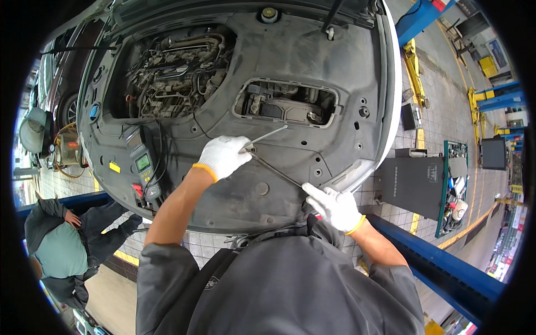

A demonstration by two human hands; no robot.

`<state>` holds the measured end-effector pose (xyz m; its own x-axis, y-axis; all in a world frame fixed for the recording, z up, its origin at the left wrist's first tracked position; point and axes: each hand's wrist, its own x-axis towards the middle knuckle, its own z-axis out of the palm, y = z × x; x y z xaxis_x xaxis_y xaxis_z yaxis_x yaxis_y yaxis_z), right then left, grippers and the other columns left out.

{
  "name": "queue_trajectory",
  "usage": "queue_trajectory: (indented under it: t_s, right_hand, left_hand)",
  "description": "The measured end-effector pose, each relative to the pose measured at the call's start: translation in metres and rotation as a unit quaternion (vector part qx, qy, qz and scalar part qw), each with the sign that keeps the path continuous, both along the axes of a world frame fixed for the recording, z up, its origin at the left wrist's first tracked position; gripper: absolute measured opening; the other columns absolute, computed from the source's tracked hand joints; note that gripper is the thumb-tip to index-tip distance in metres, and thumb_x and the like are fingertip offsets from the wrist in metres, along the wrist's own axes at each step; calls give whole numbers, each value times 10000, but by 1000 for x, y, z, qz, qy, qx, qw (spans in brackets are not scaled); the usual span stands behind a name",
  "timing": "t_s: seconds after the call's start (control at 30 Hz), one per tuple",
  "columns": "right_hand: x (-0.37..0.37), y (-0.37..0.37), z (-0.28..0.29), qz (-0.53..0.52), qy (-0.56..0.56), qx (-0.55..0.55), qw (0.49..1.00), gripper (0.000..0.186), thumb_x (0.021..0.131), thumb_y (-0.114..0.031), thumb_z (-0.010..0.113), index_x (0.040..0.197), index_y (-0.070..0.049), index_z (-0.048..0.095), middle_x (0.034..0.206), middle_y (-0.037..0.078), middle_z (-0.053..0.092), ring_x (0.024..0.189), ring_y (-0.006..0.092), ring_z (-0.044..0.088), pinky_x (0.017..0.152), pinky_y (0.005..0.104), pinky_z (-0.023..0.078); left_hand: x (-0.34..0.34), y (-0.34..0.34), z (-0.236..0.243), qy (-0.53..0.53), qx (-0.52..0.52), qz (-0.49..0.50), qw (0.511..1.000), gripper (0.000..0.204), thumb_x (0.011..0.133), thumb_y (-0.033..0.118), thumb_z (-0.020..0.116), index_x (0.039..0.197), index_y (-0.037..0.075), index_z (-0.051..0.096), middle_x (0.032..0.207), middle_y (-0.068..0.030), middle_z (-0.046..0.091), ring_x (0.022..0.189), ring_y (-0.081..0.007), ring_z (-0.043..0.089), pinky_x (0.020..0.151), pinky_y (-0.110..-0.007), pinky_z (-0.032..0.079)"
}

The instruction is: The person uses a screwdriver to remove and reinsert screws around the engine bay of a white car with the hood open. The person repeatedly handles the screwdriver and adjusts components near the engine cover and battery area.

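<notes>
In a white glove with a yellow-orange cuff, my left hand [226, 158] is closed over the front cover of a car's engine bay. A thin light metal rod [269, 135] sticks out from its fingers toward the rectangular opening [287, 103] in the cover. A longer, darker metal rod [279, 171] runs from beside those fingers down to my gloved right hand [334, 207], whose fingertips are on its near end. Whether the two rods join is hidden at my left hand. Metal and plastic parts show inside the opening.
An exposed engine [181, 70] lies at the left of the bay. A handheld tester [144, 163] with cables rests on the cover. A tool cart [416, 187] stands at right, beside a blue lift beam [430, 262]. Another person [61, 240] is at lower left.
</notes>
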<state>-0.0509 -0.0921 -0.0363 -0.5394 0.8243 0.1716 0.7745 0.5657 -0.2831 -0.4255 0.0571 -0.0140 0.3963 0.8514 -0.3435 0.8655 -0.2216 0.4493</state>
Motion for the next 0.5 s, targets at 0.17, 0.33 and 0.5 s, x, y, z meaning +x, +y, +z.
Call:
queue_trajectory:
  t_s: [0.17, 0.33, 0.5]
  right_hand:
    - [0, -28, 23, -24, -17, 56, 998, 587, 995, -387, 862, 1544, -223, 730, 771, -13, 518, 557, 165, 525, 564, 362, 386]
    - [14, -47, 19, -27, 35, 8, 999, 523, 987, -392, 871, 1459, -201, 752, 755, -19, 550, 580, 174, 584, 589, 353, 384]
    - [38, -59, 24, -92, 121, -29, 988, 445, 989, -373, 884, 1360, -142, 800, 943, 64, 787, 750, 249, 768, 686, 385, 584]
  left_hand:
    - [-16, -62, 27, -116, -11, 75, 990, 419, 1063, 400, 752, 1335, 84, 798, 1168, -148, 844, 1107, -340, 802, 987, -441, 611]
    - [-3, -106, 53, -159, -31, 188, 969, 331, 1051, 249, 816, 1319, 54, 814, 1085, -104, 855, 954, -196, 812, 879, -344, 625]
    - [9, -136, 59, -287, -58, 317, 902, 273, 1035, 84, 811, 1306, 49, 816, 1048, 2, 822, 894, -68, 750, 716, -251, 572]
